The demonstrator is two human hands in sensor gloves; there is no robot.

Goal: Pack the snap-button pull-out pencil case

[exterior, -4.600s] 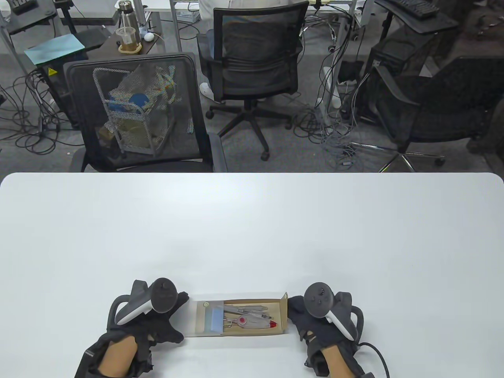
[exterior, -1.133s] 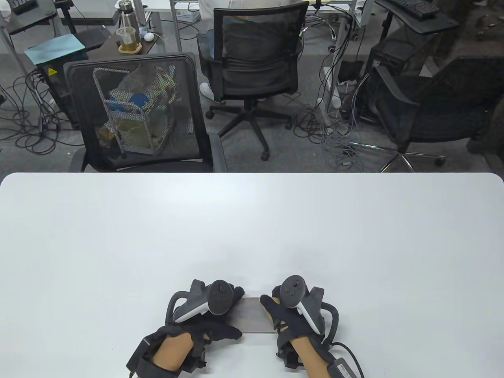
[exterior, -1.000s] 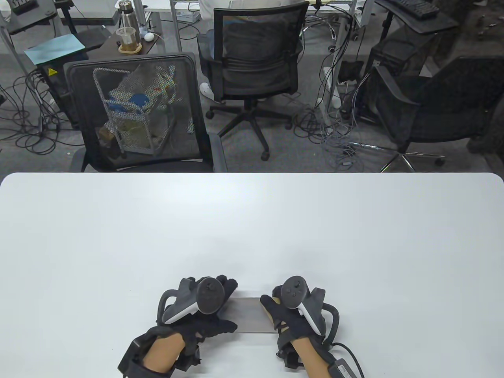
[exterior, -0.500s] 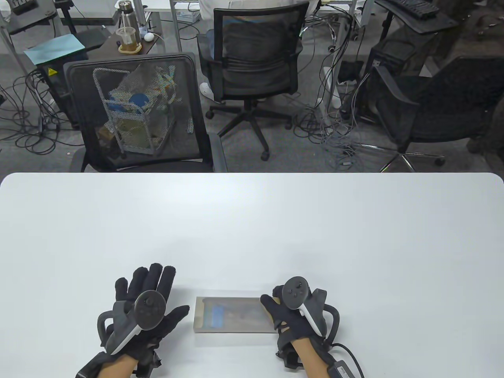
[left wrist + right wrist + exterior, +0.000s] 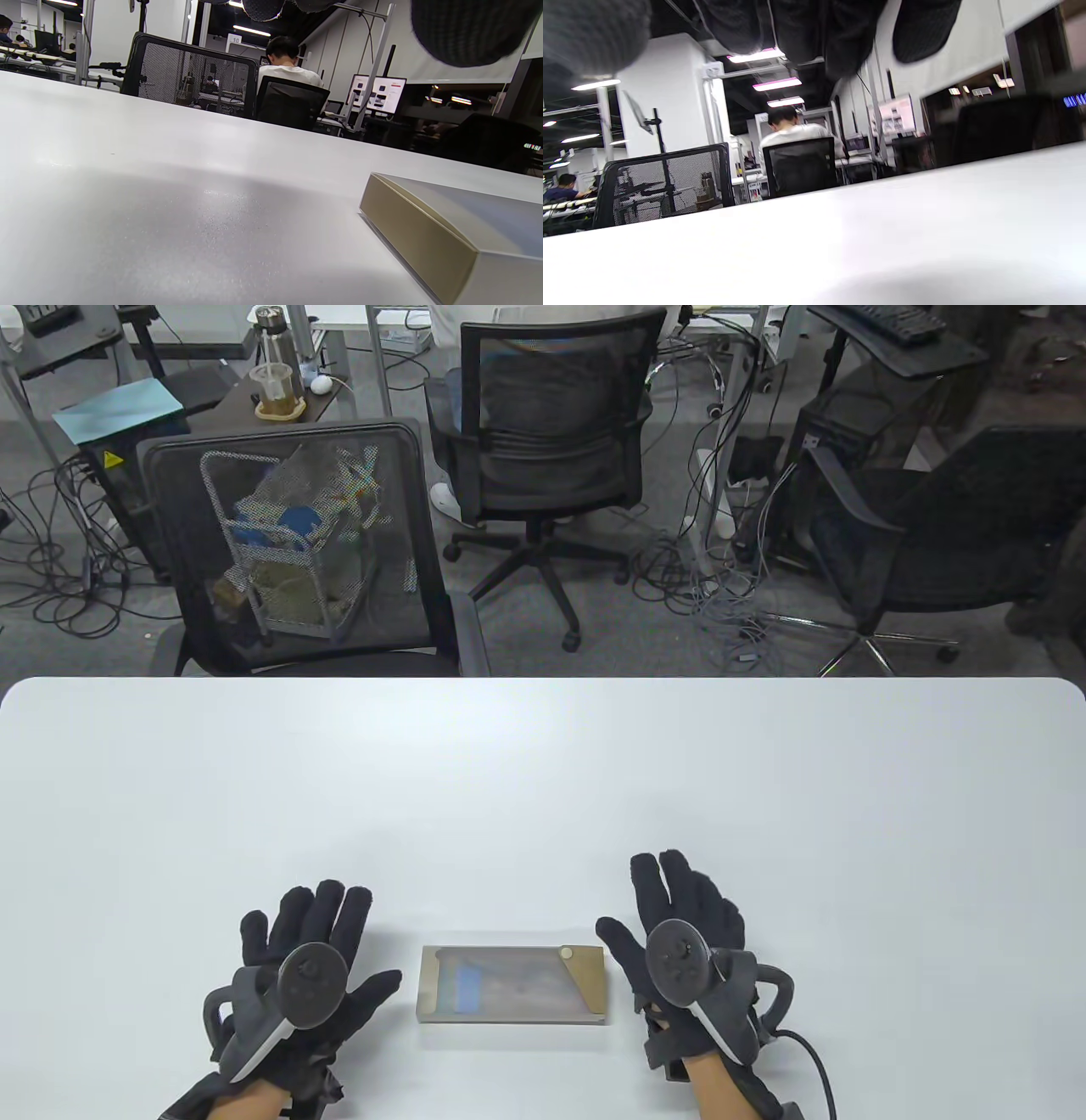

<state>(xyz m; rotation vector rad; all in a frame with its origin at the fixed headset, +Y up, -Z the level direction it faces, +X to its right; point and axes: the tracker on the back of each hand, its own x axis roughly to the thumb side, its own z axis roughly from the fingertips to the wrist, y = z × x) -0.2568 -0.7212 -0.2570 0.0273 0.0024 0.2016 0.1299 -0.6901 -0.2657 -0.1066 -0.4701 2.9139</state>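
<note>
The left hand (image 5: 305, 976) is seen flat on the white counter (image 5: 543, 780), fingers spread, holding nothing, just left of the pencil case (image 5: 513, 984). The pencil case is laid closed near the counter's front edge, its frosted sleeve slid over the tan tray, untouched. Just right of the pencil case, the right hand (image 5: 687, 937) is spread flat and empty.
</note>
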